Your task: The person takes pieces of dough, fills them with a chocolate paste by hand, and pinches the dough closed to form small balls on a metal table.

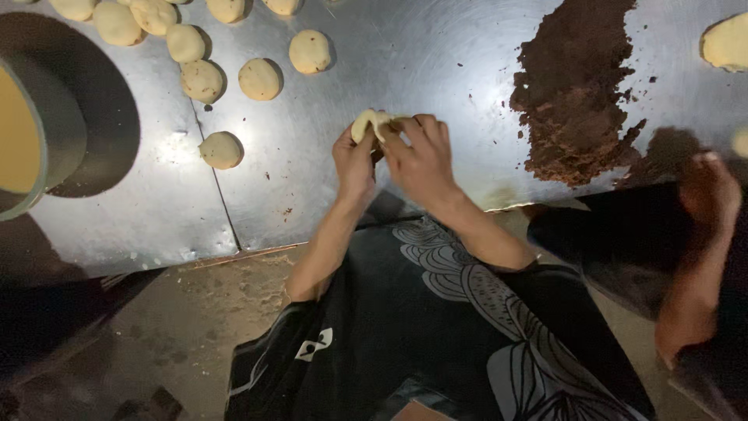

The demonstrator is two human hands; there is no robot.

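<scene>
My left hand [354, 162] and my right hand [421, 160] meet over the near edge of a shiny metal tabletop [405, 62]. Both pinch one pale piece of dough [370, 122] between the fingertips. The dough is folded up at the top, and a dark bit shows between the fingers. To my right lies a big pile of dark brown filling [573, 86]. Several finished round dough balls [261, 78] are laid out on the table at the upper left.
A large metal pot [58, 117] with yellowish liquid stands at the left edge. Another pale dough piece [726, 40] lies at the far right. Someone else's bare foot [697, 249] is at the right, beside the table. A dusty floor lies below the table edge.
</scene>
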